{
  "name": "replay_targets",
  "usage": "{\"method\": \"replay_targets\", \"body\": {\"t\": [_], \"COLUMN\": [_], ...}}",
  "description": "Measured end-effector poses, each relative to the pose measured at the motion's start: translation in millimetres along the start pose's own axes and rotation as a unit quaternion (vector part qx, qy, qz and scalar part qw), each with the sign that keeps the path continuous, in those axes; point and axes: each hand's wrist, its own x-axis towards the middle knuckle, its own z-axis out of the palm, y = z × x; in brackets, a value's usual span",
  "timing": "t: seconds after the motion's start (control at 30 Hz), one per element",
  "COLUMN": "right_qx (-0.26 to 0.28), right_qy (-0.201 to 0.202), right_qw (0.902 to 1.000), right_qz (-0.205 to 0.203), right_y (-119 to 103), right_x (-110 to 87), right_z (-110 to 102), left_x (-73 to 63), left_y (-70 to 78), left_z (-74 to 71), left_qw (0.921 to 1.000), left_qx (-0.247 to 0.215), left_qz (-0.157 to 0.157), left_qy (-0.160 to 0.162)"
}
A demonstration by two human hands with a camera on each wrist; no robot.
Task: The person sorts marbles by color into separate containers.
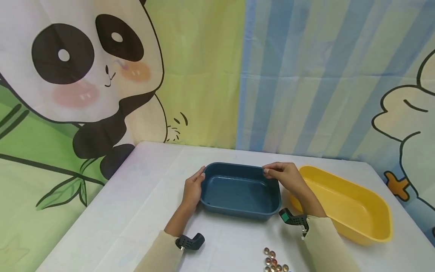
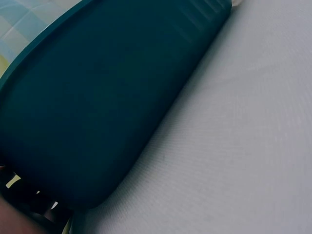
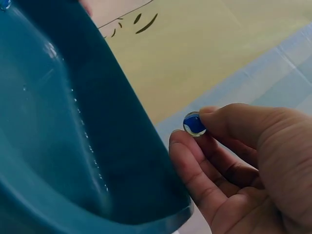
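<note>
A dark blue plastic basin [image 1: 241, 192] stands on the white table. My left hand [image 1: 192, 192] holds its left end, with the thumb at the rim; the left wrist view shows the basin's outer wall [image 2: 107, 97] close up. Over the basin's far right corner, my right hand [image 1: 283, 174] pinches a clear glass marble [image 3: 194, 124] with a blue swirl between thumb and fingers. The fingers are right at the rim in the right wrist view. Another small blue marble [image 3: 5, 4] lies inside the basin, at that view's top left corner.
To the right, a yellow basin [image 1: 350, 200] stands at an angle, partly behind my right forearm. Several amber glass marbles [image 1: 272, 254] lie on the table near the front, between my forearms. A printed curtain [image 1: 204, 75] hangs behind the table's back edge.
</note>
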Motion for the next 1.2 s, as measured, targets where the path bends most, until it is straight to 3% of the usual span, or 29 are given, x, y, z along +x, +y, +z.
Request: {"method": "replay_targets", "body": {"t": [0.23,0.63,1.2], "right_qx": [0.006,-0.04,0.024], "right_qy": [-0.004,-0.017,0.007], "right_qw": [0.9999,0.9986,0.9997], "right_qz": [0.009,-0.029,-0.002], "right_y": [2.4,3.6,5.7], "right_x": [4.2,7.9,2.0], "right_z": [-0.5,2.5,4.9], "left_x": [0.4,1.2,1.8], "left_y": [-2.4,-2.8,-2.6], "left_z": [-0.7,-0.9,-0.3], "left_qw": [1.0,1.0,1.0], "left_qx": [0.0,0.006,0.004], "left_qz": [0.002,0.002,-0.003], "left_qy": [-0.004,0.002,-0.004]}}
